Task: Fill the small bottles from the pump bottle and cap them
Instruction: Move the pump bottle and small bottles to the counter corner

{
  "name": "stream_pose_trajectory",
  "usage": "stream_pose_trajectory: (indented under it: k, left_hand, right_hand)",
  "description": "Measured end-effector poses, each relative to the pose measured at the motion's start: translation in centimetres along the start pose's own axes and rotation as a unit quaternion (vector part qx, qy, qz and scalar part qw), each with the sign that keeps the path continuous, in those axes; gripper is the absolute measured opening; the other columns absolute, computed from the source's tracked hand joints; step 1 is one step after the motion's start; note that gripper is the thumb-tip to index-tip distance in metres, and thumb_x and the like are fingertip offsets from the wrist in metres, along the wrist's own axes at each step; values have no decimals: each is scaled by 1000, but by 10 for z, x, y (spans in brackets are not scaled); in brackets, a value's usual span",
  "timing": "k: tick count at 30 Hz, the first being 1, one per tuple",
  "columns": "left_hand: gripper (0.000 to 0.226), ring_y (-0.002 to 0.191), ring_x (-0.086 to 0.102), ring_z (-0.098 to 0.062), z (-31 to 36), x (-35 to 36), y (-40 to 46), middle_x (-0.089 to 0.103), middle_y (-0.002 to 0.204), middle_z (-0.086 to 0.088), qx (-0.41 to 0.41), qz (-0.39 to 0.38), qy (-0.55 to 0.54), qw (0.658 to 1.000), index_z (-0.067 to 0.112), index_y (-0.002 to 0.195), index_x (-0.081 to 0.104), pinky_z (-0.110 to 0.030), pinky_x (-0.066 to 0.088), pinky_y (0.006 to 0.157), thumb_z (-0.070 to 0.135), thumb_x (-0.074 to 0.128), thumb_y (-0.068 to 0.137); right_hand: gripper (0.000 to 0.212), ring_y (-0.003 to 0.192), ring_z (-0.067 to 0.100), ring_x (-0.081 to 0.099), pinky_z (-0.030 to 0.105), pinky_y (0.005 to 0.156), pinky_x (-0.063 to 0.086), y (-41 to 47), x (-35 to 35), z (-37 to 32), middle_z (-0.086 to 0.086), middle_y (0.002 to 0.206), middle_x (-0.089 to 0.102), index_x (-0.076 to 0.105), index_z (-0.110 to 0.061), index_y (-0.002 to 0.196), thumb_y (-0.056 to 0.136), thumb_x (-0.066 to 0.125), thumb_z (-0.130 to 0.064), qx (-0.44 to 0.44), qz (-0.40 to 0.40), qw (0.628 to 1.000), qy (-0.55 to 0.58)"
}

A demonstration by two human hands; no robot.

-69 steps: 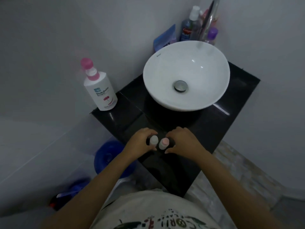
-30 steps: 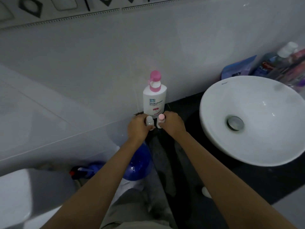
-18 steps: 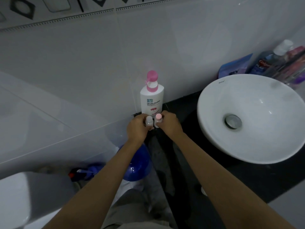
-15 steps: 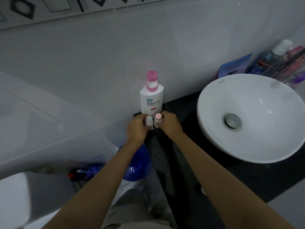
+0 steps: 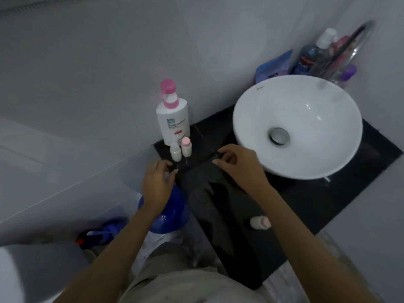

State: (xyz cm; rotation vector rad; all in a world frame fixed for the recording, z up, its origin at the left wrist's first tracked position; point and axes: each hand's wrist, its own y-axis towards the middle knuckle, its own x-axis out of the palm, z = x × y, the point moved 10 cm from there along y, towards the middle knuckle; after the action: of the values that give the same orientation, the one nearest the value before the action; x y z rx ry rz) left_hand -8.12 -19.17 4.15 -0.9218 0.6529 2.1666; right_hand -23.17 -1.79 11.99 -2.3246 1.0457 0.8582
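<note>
A white pump bottle (image 5: 173, 121) with a pink pump head stands at the back left corner of the black counter (image 5: 306, 204). Right in front of it two small capped bottles stand upright side by side: a white-capped one (image 5: 175, 151) and a pink-capped one (image 5: 186, 147). A third small bottle (image 5: 259, 222) with a pink cap lies on its side near the counter's front, partly behind my right forearm. My left hand (image 5: 157, 182) hovers below the two bottles, fingers loosely curled and holding nothing. My right hand (image 5: 239, 164) is over the counter, also free.
A white bowl basin (image 5: 301, 101) fills the counter's right side, with toiletry bottles (image 5: 314, 55) and a tap (image 5: 358, 40) behind it. A blue round object (image 5: 166, 211) sits on the floor left of the counter, near a spray bottle (image 5: 98, 235) and a toilet (image 5: 32, 274).
Both hands have let go of the two small bottles, which now stand in front of the pump bottle, and have drawn back toward me. The camera has tilted down.
</note>
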Motion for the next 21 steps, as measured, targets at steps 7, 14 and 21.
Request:
stream_pose_trajectory:
  k: [7, 14, 21]
  left_hand:
    - [48, 119, 59, -31, 53, 69, -90, 63, 128, -12, 288, -180, 103, 935, 11, 121, 64, -46, 50, 94, 41, 45, 89]
    - [55, 129, 50, -33, 44, 92, -103, 54, 139, -15, 279, -255, 164, 911, 11, 129, 58, -49, 45, 101, 46, 40, 90]
    - [53, 130, 49, -32, 42, 89, -102, 53, 140, -13, 274, -244, 159, 917, 13, 130, 58, -47, 43, 102, 36, 69, 84]
  right_hand:
    - [30, 63, 8, 59, 16, 61, 48, -135, -65, 68, -8, 73, 64, 68, -22, 96, 72, 75, -39, 68, 214, 972, 70]
    - [64, 95, 17, 60, 29, 66, 46, -165, -22, 135, -3, 115, 55, 51, -23, 124, 71, 68, -56, 185, 104, 969, -124]
    - [25, 78, 18, 57, 29, 65, 42, -148, 3, 153, 2, 94, 65, 63, -19, 94, 79, 67, -39, 214, 61, 969, -106]
